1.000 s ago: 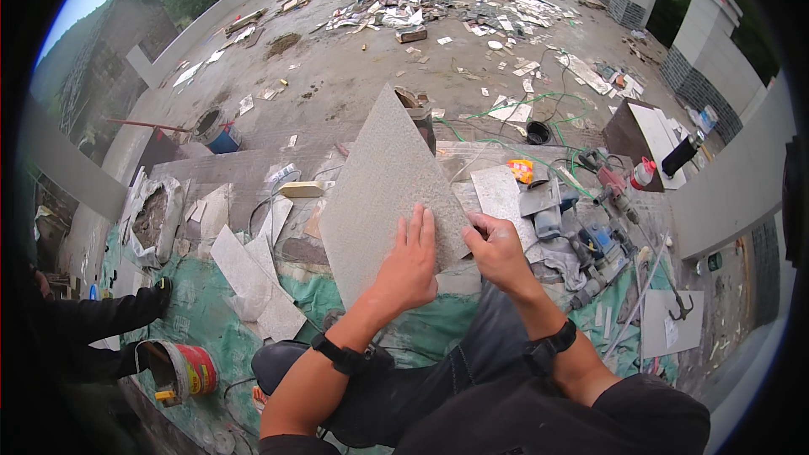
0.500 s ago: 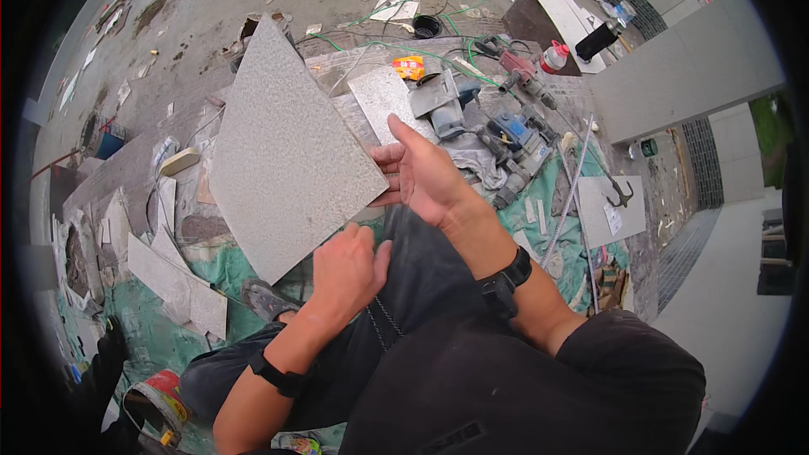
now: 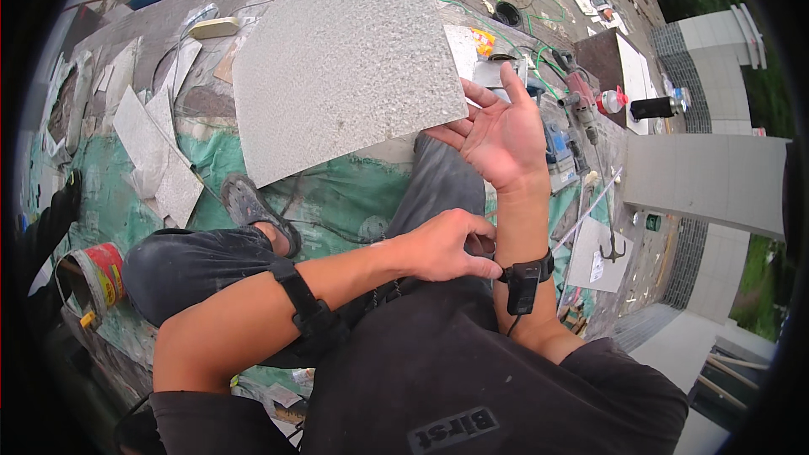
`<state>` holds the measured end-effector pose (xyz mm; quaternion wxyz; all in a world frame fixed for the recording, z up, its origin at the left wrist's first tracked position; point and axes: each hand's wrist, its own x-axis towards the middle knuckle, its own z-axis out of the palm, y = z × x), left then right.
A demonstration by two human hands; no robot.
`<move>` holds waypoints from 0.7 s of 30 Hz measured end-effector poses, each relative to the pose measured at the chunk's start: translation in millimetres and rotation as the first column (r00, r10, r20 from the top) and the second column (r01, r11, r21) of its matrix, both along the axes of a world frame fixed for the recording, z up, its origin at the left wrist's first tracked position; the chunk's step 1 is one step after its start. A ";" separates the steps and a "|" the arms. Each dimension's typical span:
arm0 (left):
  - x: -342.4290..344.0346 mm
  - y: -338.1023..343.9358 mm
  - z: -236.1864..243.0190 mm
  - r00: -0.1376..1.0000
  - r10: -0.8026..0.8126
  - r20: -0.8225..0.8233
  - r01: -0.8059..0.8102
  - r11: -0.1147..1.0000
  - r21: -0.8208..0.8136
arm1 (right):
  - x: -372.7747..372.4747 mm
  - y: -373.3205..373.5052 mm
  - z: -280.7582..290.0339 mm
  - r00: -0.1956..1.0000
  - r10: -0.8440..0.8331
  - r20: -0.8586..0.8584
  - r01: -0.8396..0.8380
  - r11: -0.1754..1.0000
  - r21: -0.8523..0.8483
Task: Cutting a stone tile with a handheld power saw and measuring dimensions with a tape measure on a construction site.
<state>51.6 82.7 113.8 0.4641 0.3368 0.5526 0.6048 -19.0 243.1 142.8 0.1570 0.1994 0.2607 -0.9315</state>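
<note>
So my left hand (image 3: 451, 244) is half curled right by my right wrist strap (image 3: 527, 274), thumb and fingers apart, nothing in it that I can see. My right hand (image 3: 504, 139) is wide open, palm up, fingertips at the corner of a speckled grey tile (image 3: 345, 59), which sits just ahead and left of it. Way left of my left hand there's a red and yellow bucket (image 3: 107, 274), tipped; can't make out what's inside. Right of my right hand: red-and-white bottle (image 3: 611, 100), then a black flask (image 3: 653, 108). Farther ahead, a black bucket (image 3: 507, 13), dark inside, and far left, a blue one, contents unclear.
</note>
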 end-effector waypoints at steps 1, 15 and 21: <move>0.4 1.4 -2.1 1.000 0.011 0.002 -0.011 1.000 0.001 | 0.8 -0.1 1.1 0.999 0.023 -0.032 -0.023 1.000 -0.003; -13.7 1.3 7.8 0.993 -0.066 -0.101 0.064 0.998 -0.020 | 4.9 -18.6 14.1 0.995 -0.091 0.045 0.077 0.966 0.247; -4.0 4.1 8.9 0.986 0.099 -0.133 -0.103 0.994 -0.023 | 1.4 -27.8 22.5 0.998 -0.062 0.028 0.052 0.961 0.272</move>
